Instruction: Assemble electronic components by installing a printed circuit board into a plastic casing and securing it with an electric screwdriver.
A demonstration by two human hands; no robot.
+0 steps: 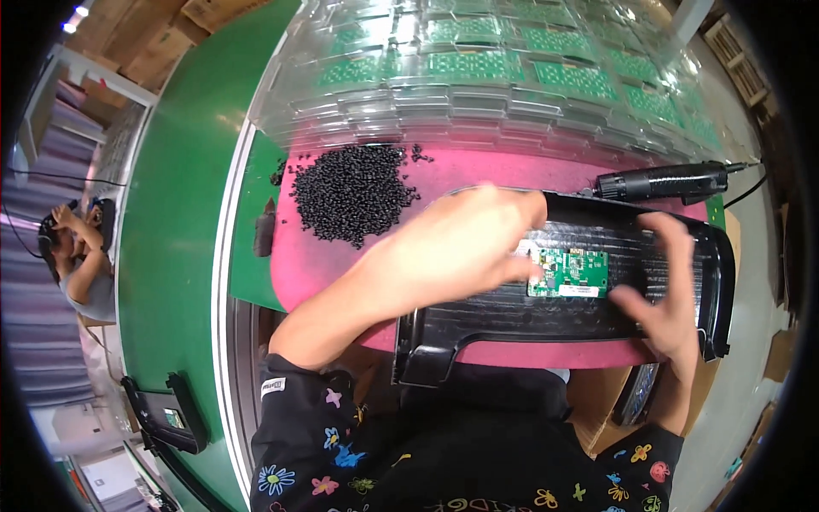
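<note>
A long black plastic housing point(486, 328) lies across the pink mat in front of me, its hollow side up. Inside it rests a small green circuit board point(584, 271) with a white strip along its near edge. My left hand point(482, 235) reaches over the housing, thumb and fingers apart, with the thumb at the board's left edge; whether it touches is blurred. My right hand point(670, 299) hovers at the board's right, fingers curved and spread, nothing between them. Beyond the housing lies a black electric screwdriver point(661, 183).
Small black screws point(350, 192) are heaped on the pink mat point(294, 273). Clear plastic trays point(478, 102) holding green boards stand stacked behind. A dark-handled tool point(264, 230) lies left of the mat. Another black housing point(183, 427) is on the green table. One person point(90, 264) sits far left.
</note>
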